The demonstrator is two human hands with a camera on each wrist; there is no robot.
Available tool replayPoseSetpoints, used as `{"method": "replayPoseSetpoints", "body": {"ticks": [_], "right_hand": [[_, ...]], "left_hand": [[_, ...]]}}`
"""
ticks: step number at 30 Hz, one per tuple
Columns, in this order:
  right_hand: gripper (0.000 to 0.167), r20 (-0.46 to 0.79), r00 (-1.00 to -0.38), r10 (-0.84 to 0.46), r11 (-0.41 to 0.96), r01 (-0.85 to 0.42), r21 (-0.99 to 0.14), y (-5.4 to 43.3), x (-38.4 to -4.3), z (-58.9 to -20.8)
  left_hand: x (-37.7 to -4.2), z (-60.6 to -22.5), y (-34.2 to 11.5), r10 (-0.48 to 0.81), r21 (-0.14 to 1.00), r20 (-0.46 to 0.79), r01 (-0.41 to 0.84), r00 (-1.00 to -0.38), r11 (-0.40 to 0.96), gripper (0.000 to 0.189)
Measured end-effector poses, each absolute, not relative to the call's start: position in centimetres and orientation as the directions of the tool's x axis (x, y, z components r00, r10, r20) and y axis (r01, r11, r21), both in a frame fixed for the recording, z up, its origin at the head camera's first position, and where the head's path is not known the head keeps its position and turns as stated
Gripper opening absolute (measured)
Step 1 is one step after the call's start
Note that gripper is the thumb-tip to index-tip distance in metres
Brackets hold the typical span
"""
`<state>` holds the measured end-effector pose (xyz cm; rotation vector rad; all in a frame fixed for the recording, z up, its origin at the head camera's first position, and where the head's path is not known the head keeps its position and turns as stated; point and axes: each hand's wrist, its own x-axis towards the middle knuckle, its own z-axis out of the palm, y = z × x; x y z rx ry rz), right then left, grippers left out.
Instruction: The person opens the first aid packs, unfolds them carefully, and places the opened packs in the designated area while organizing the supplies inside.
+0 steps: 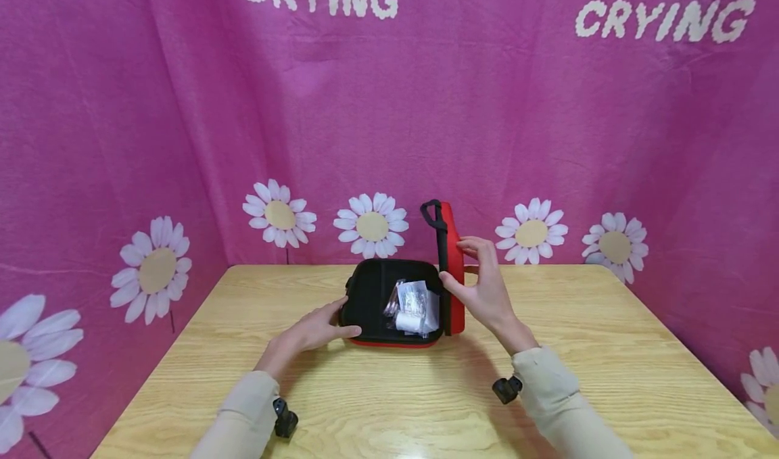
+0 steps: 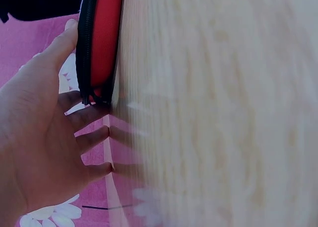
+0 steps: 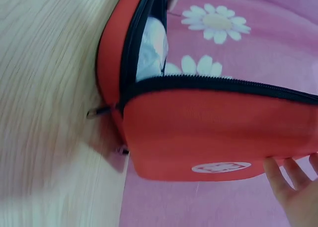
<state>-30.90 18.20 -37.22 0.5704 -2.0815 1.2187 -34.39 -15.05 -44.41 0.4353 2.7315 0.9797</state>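
A red zippered case [image 1: 365, 303] with a black lining lies on the table with its lid [image 1: 456, 313] standing upright on the right side. Clear-wrapped packets [image 1: 414, 295] and a white roll [image 1: 408, 322] fill the right part of the base. My right hand [image 1: 487, 293] pinches the lid, thumb at its inner edge and fingertips on the red outer face. At the left near corner, my left hand [image 1: 313, 327] rests against the base, thumb over the rim. In the left wrist view its fingers [image 2: 92, 140] are spread, fingertips down at the tabletop.
The wooden table [image 1: 389, 405] extends around the case. Behind it hangs a pink cloth [image 1: 426, 107] with daisies and white lettering. A black carry strap [image 1: 435, 224] sticks out from the lid, and zipper pulls [image 3: 99, 111] dangle at the hinge side.
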Motion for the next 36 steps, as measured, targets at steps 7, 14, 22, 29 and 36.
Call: {"method": "replayPoseSetpoints", "body": {"ticks": [7, 14, 22, 29, 36], "right_hand": [[0.057, 0.683, -0.729, 0.047, 0.500, -0.575, -0.647, 19.9, -27.5, -35.1], [0.060, 0.674, -0.731, 0.109, 0.562, -0.514, -0.648, 23.9, -29.0, -37.8], [0.054, 0.611, -0.777, 0.154, 0.603, -0.416, -0.681, 27.7, -29.4, -39.4], [0.061, 0.452, -0.891, 0.053, 0.648, -0.313, -0.694, 30.7, -28.6, -39.3], [0.067, 0.277, -0.960, -0.023, 0.723, -0.208, -0.659, 32.6, -28.3, -39.5]], "left_hand": [[-34.5, -44.5, -15.0, 0.340, 0.649, -0.089, 0.205, -0.936, 0.733, 0.097], [-34.6, -44.8, -15.1, 0.334, 0.658, -0.092, 0.194, -0.938, 0.728, 0.098], [-34.5, -44.6, -15.0, 0.326, 0.663, -0.099, 0.182, -0.940, 0.726, 0.099], [-34.3, -44.0, -15.1, 0.306, 0.634, -0.089, 0.183, -0.948, 0.752, 0.099], [-34.1, -43.8, -15.2, 0.293, 0.606, -0.097, 0.177, -0.951, 0.775, 0.098]]}}
